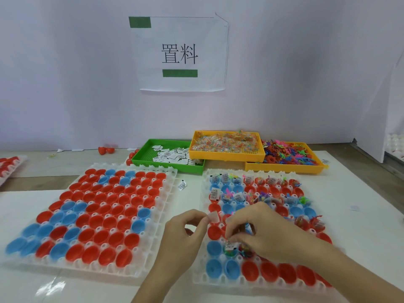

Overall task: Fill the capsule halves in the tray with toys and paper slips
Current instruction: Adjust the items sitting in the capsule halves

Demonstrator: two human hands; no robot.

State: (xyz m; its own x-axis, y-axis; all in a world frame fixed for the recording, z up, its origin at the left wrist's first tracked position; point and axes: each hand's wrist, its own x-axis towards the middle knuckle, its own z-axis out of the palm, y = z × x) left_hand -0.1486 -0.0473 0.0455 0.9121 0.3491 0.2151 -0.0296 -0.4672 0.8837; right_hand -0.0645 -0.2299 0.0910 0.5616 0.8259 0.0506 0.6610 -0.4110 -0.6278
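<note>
Our left hand pinches a paper slip above the right tray, while our right hand, fingers curled, sets another slip into a capsule half directly beneath.

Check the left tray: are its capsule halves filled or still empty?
Empty. Every red and blue capsule half in the left tray shows a bare interior, with no toys or slips; both hands work over the right tray.
</note>
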